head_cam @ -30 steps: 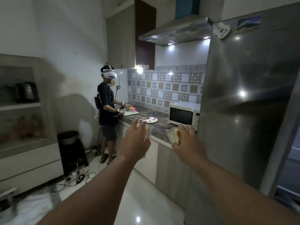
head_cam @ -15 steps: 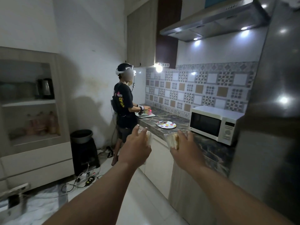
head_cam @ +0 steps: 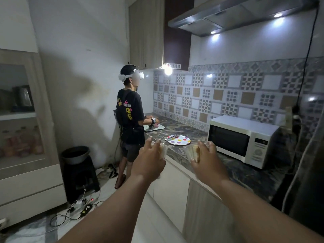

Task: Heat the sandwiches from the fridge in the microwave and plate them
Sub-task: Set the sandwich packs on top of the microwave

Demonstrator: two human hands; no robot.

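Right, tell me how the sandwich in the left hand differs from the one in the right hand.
The left-hand sandwich is mostly hidden behind the left hand, with only a pale edge showing; the right-hand sandwich shows its layered side and golden filling beside the right hand. The left one hangs off the counter edge; the right one hangs over it. Both look wrapped in clear plastic, each gripped by curled fingers.

You're standing in a home kitchen: a marbled countertop [head_cam: 184, 133] runs under a patterned tile backsplash [head_cam: 219, 95], a white microwave [head_cam: 243, 137] sits on it, a steel range hood [head_cam: 228, 16] glows overhead, and wall cabinets [head_cam: 147, 32] hang beside it.
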